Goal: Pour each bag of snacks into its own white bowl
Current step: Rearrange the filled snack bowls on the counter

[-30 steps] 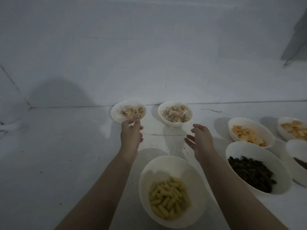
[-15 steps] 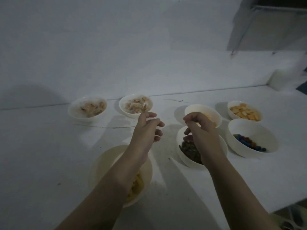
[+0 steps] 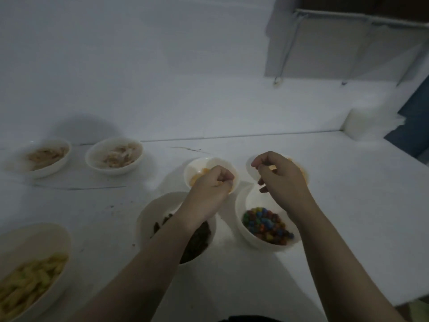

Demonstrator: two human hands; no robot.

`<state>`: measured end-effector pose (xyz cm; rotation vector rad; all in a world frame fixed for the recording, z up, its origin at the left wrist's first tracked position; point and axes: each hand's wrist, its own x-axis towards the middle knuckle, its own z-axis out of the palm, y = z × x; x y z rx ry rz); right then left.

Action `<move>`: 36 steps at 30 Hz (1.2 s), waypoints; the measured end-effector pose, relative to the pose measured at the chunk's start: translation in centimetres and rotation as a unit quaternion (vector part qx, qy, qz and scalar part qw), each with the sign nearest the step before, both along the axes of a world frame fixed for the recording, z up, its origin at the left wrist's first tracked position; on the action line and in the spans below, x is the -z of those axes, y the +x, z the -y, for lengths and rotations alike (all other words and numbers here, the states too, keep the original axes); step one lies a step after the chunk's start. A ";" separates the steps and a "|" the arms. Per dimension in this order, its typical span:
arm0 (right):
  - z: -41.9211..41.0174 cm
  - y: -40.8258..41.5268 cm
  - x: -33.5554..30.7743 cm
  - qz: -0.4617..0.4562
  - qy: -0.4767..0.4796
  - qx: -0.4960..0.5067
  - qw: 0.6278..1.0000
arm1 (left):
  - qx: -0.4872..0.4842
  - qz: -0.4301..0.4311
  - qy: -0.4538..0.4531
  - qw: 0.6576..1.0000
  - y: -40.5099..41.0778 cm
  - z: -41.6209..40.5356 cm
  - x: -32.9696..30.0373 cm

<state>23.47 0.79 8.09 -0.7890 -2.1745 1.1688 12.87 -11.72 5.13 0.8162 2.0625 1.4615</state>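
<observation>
Reaching over the bowl of coloured candies (image 3: 267, 225), both hands curl loosely: the left hand (image 3: 212, 187) is closed in a fist over the bowl of orange snacks (image 3: 200, 170) just behind and left of the candies; whether it grips anything, I cannot tell. The right hand (image 3: 282, 177), fingers pinched, hovers over another bowl (image 3: 251, 167) directly behind. No snack bag is visible. Bowls sit on a white table (image 3: 348, 194) against a white wall (image 3: 162, 66), dimly lit.

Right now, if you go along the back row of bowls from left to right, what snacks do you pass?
Pale brownish snack bowl → second pale snack bowl → orange snack bowl, under the left hand → bowl hidden beneath the right hand.
</observation>
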 end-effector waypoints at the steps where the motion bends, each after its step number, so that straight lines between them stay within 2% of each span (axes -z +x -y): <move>1: -1.5 0.5 0.2 0.006 -0.005 0.007 1.000 | -0.006 0.017 -0.002 1.000 0.6 -1.0 0.2; 3: -4.4 1.4 0.9 0.010 -0.023 0.025 0.999 | -0.047 0.129 0.028 0.990 1.7 -2.6 0.7; 6: -8.1 2.5 2.8 0.021 -0.048 0.057 0.997 | -0.112 0.365 0.085 0.920 2.9 -4.1 1.4; 8: -10.0 3.1 4.3 0.031 -0.063 0.073 0.995 | -0.133 0.421 0.089 0.893 3.3 -4.3 2.0; 12: -12.3 3.5 6.7 0.049 -0.086 0.097 0.990 | -0.160 0.447 0.103 0.874 2.9 -4.1 2.1; 13: -12.6 3.4 7.2 0.057 -0.084 0.100 0.990 | -0.176 0.433 0.094 0.879 2.7 -4.0 1.9; 15: -13.1 3.3 8.1 0.074 -0.071 0.109 0.989 | -0.205 0.330 0.028 0.921 2.1 -3.9 1.7; 17: -13.6 3.5 8.9 0.094 -0.013 0.110 0.989 | -0.210 0.130 -0.058 0.967 1.6 -3.6 2.0; 18: -13.8 3.6 9.4 0.102 0.019 0.098 0.990 | -0.194 0.002 -0.090 0.977 1.1 -3.5 2.4; 20: -14.2 3.8 10.3 0.131 0.068 0.053 0.988 | -0.132 -0.205 -0.156 0.957 0.2 -3.6 3.3; 21: -14.4 3.7 10.6 0.150 0.080 0.031 0.985 | -0.102 -0.259 -0.192 0.941 -0.2 -3.8 3.8; 25: -15.1 3.1 11.2 0.170 0.100 -0.006 0.980 | -0.013 -0.317 -0.348 0.882 -0.8 -5.3 4.5; 28: -15.6 2.8 11.7 0.174 0.118 -0.006 0.978 | -0.003 -0.346 -0.396 0.850 -1.0 -6.1 4.4; 36: -16.0 -0.3 11.3 0.179 0.165 -0.027 0.969 | -0.051 -0.369 -0.375 0.849 -3.9 -6.8 5.3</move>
